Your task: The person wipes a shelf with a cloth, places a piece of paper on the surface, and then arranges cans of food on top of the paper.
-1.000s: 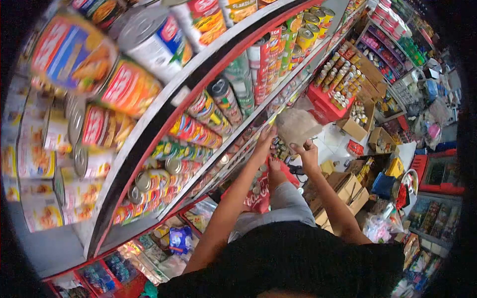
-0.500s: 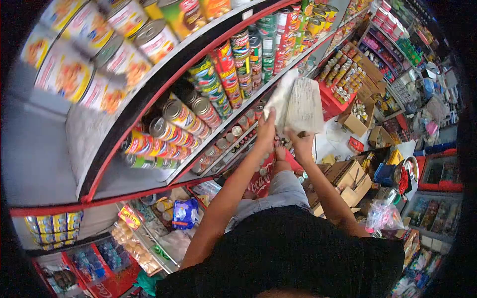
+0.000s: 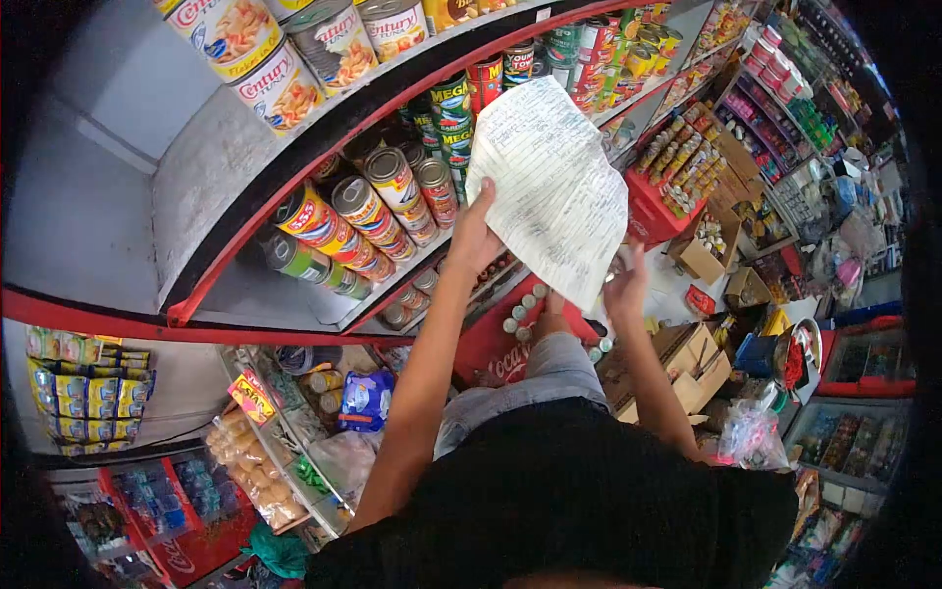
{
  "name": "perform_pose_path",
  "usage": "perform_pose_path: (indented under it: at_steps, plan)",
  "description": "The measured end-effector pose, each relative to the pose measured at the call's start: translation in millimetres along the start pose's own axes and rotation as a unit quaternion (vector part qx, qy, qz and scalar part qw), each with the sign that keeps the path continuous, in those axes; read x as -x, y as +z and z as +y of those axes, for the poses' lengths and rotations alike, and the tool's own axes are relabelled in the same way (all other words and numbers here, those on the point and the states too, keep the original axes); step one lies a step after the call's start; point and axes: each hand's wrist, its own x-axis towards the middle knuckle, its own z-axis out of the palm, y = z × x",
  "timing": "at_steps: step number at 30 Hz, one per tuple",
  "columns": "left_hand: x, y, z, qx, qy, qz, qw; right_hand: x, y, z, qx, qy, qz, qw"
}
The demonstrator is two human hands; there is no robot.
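A creased, lined paper (image 3: pixel 549 182) covered in handwriting is spread out above my legs, in front of the shelf. My left hand (image 3: pixel 477 234) grips its left edge, thumb on top and the other fingers hidden beneath. Close to the lower right edge is my right hand (image 3: pixel 625 287), its fingers bent and slightly blurred. Whether they touch the paper I cannot make out. Behind the sheet, sardine cans (image 3: pixel 451 118) with green labels stand partly covered.
A curved shelf with a red edge holds tuna cans (image 3: pixel 278 86) above and stacked 555 cans (image 3: pixel 329 231) below. Underneath are a red Coca-Cola case (image 3: pixel 481 339) and my foot. Cardboard boxes (image 3: pixel 677 368) lie right. A glass case (image 3: pixel 294 442) and bread packs (image 3: pixel 255 476) are lower left.
The paper, earlier upright and in two blurred parts between both hands, is now opened out, tilted and further left. My left hand has shifted left and the view has turned slightly.
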Motion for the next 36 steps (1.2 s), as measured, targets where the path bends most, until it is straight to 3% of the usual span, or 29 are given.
perform_pose_path:
  at_steps: [2, 4, 5, 7, 10, 12, 13, 14, 15, 16, 18, 19, 20, 22, 24, 25, 26, 28, 30, 32, 33, 34, 36]
  plan:
    - [3.5, -3.9, 11.9, -0.004, -0.008, 0.002, 1.000, -26.8, -8.0, -28.9, 0.198, -0.095, 0.052, 0.974]
    - [10.7, -1.5, 23.9, -0.073, -0.001, -0.003, 0.997, -41.9, 6.5, -61.1, 0.305, -0.146, -0.084, 0.937]
    - [10.7, -3.1, 26.8, -0.088, -0.004, 0.000, 0.996, -40.6, 24.5, -72.5, 0.305, -0.145, -0.083, 0.938]
    - [12.6, -1.7, 32.5, -0.095, -0.017, -0.008, 0.995, -38.8, 60.2, -88.3, 0.428, -0.143, -0.209, 0.868]
    - [22.5, 9.2, 41.6, -0.164, -0.010, -0.025, 0.986, -56.0, 76.4, -75.9, 0.514, -0.081, -0.238, 0.820]
    - [34.2, 12.6, 49.9, -0.226, 0.009, -0.032, 0.974, -50.4, 92.3, -78.3, 0.479, -0.063, -0.287, 0.827]
    - [41.4, 10.1, 56.9, -0.401, 0.074, -0.059, 0.911, -46.1, 99.8, -80.3, 0.438, -0.082, -0.281, 0.850]
    - [51.2, 13.2, 65.8, -0.561, 0.132, -0.081, 0.813, -43.5, 102.5, -80.8, 0.397, -0.098, -0.272, 0.871]
    - [60.3, 18.1, 76.9, -0.548, 0.084, -0.118, 0.824, -55.5, 93.3, -79.2, 0.353, -0.111, -0.275, 0.887]
    - [65.5, 24.3, 78.2, -0.442, 0.180, -0.204, 0.855, -59.2, 97.1, -84.0, 0.354, -0.110, -0.277, 0.886]
    - [70.1, 19.6, 94.1, -0.541, 0.267, -0.340, 0.722, -62.4, 102.6, -93.8, 0.325, -0.305, -0.416, 0.793]
    - [76.3, 23.3, 96.6, -0.540, 0.267, -0.340, 0.722, -59.8, 102.9, -93.8, 0.309, -0.267, -0.391, 0.825]
    - [86.7, 28.3, 97.5, -0.583, 0.285, -0.298, 0.700, -57.8, 105.5, -93.0, 0.286, -0.235, -0.367, 0.853]
    - [91.6, 27.3, 97.1, -0.623, 0.302, -0.254, 0.676, -54.2, 112.8, -97.4, 0.276, -0.231, -0.366, 0.858]
    - [90.2, 18.6, 92.3, -0.538, 0.340, -0.161, 0.754, -49.9, 120.5, -98.5, 0.287, -0.235, -0.359, 0.857]
    - [92.8, 28.6, 86.4, -0.524, 0.347, -0.068, 0.775, -46.2, 125.3, -99.2, 0.297, -0.239, -0.353, 0.854]
    - [90.2, 24.9, 84.3, -0.524, 0.347, -0.070, 0.775, -37.9, 134.0, -101.3, 0.298, -0.240, -0.351, 0.855]
    - [81.8, 13.8, 78.4, -0.421, 0.324, -0.046, 0.846, -21.6, 149.5, -105.3, 0.383, -0.144, -0.288, 0.866]
    - [80.5, 9.7, 76.2, -0.442, 0.358, -0.037, 0.822, -27.8, 141.3, -105.1, 0.396, -0.131, -0.307, 0.856]
    - [84.5, 12.7, 77.6, -0.524, 0.421, -0.047, 0.739, -33.4, 133.3, -102.3, 0.383, -0.131, -0.345, 0.847]
    - [84.7, 14.4, 79.9, -0.547, 0.433, -0.073, 0.713, -35.0, 130.3, -100.9, 0.373, -0.197, -0.364, 0.830]
    - [85.3, 14.1, 79.5, -0.547, 0.433, -0.070, 0.713, -34.5, 130.8, -100.4, 0.374, -0.196, -0.366, 0.829]
    - [86.2, 14.8, 76.6, -0.515, 0.368, -0.020, 0.774, -34.6, 131.1, -99.5, 0.329, -0.217, -0.379, 0.837]
